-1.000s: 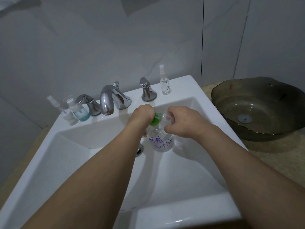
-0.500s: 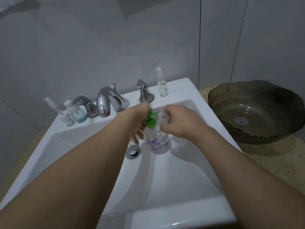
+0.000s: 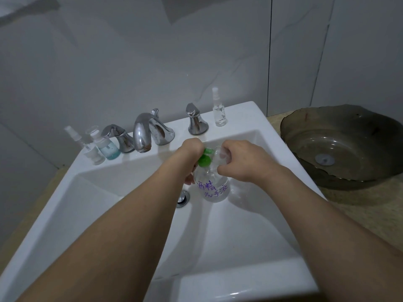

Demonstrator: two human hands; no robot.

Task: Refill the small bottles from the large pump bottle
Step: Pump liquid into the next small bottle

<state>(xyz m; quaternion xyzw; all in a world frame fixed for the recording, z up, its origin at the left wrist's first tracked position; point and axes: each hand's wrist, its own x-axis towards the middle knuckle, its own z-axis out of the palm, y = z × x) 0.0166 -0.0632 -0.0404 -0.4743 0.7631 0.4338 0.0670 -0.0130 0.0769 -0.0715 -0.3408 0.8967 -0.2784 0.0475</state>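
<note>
A large clear pump bottle (image 3: pixel 214 189) with purple writing and a green pump head (image 3: pixel 205 159) stands in the white sink basin (image 3: pixel 139 214). My left hand (image 3: pixel 190 152) curls over the green pump head. My right hand (image 3: pixel 237 159) grips a small clear bottle (image 3: pixel 221 155) held against the pump's nozzle. A small clear spray bottle (image 3: pixel 219 109) stands on the sink's back rim at the right. At the back left stand a white spray bottle (image 3: pixel 91 149) and a small bottle with teal liquid (image 3: pixel 106 146).
A chrome faucet (image 3: pixel 145 131) with two handles (image 3: pixel 118 137) (image 3: pixel 196 120) lines the back rim. A chrome drain stopper (image 3: pixel 182 198) sits in the basin beside the large bottle. A dark glass vessel basin (image 3: pixel 340 147) rests on the beige counter at the right.
Both hands and the bottles stay together over the basin. The view has shifted slightly, and my left hand stays curled over the green pump head.
</note>
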